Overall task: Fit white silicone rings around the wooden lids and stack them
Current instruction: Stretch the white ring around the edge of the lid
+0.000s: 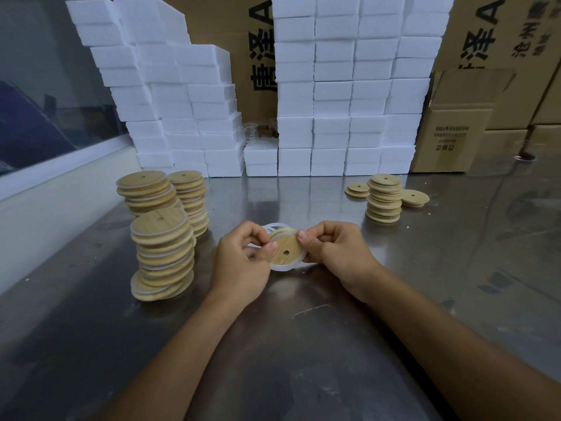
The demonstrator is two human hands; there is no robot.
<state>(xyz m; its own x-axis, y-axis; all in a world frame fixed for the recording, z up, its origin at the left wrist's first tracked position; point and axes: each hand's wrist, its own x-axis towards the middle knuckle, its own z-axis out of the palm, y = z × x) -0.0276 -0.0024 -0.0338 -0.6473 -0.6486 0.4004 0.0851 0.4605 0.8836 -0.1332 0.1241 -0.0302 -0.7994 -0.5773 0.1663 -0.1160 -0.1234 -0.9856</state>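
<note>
A round wooden lid (286, 250) with a small hole is held tilted above the steel table (303, 344) at the centre. A white silicone ring (280, 268) wraps its lower edge. My left hand (243, 262) pinches the lid's left rim with thumb and curled fingers. My right hand (334, 253) pinches the right rim, thumb on top. More white rings (270, 227) lie just behind the lid, partly hidden by the hands. Three stacks of ringed lids (164, 256) stand at the left. A stack of bare lids (384, 199) stands at the right.
Two loose piles of bare lids (358, 189) (414, 198) flank the right stack. Walls of white foam blocks (334, 101) line the back, with cardboard boxes (455, 126) behind and to the right. A white ledge (45, 189) runs along the left.
</note>
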